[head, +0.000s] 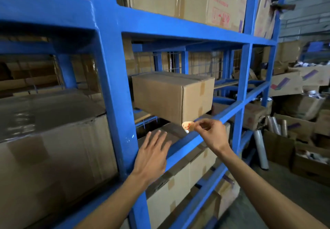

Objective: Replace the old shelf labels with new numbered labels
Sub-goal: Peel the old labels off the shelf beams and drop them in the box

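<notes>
A small curled beige label [187, 126] with red handwritten digits sits at the blue shelf beam [180, 148], just below the corner of a cardboard box [171, 96]. My right hand [211, 133] pinches the label's right edge between thumb and fingertips. The label's lower left corner appears to touch the beam. My left hand [154, 153] is spread flat with straight fingers, lying against the same beam to the left of the label, holding nothing.
The blue steel rack [114, 89] has a thick upright left of my hands. Cardboard boxes fill the shelves above, below and to the left. On the floor at right stand open boxes and film rolls [261, 149].
</notes>
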`<state>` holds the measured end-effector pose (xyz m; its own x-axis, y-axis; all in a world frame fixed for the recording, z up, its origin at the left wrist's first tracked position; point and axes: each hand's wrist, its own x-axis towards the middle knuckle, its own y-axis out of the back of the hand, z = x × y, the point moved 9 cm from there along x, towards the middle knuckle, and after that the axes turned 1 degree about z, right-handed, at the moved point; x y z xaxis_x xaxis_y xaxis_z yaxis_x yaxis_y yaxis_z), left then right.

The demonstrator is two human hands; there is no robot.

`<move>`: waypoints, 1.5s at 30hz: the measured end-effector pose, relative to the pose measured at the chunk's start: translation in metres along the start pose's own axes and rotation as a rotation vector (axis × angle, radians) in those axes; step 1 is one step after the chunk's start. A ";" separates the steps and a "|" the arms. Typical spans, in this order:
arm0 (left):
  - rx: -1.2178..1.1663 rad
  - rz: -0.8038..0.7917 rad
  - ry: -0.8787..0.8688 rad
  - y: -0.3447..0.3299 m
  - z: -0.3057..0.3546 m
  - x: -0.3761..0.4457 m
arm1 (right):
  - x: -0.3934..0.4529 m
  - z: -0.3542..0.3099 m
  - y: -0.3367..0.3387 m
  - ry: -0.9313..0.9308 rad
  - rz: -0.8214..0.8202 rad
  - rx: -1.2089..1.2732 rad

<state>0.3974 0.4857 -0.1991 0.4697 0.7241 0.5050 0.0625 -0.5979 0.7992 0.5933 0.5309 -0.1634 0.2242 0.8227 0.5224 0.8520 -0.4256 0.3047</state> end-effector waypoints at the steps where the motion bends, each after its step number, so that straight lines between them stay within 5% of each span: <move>1: -0.006 -0.050 0.005 -0.016 0.004 -0.004 | -0.008 0.015 -0.002 -0.031 -0.015 -0.024; 8: -0.038 -0.259 -0.017 -0.087 0.021 -0.022 | -0.055 0.095 -0.016 -0.239 -0.076 -0.149; 25: -0.110 -0.051 -0.165 -0.123 0.061 -0.037 | -0.159 0.208 -0.030 -0.597 -0.044 -0.228; 37: -0.283 -0.707 -0.194 -0.338 0.138 -0.166 | -0.307 0.345 -0.027 -0.984 -0.069 -0.348; 45: -0.398 -0.809 -0.192 -0.441 0.179 -0.211 | -0.407 0.456 -0.056 -1.192 -0.155 -0.433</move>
<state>0.4284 0.5345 -0.7166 0.5554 0.7790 -0.2910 0.1448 0.2540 0.9563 0.6702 0.3916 -0.7557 0.6119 0.6065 -0.5076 0.7344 -0.1975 0.6494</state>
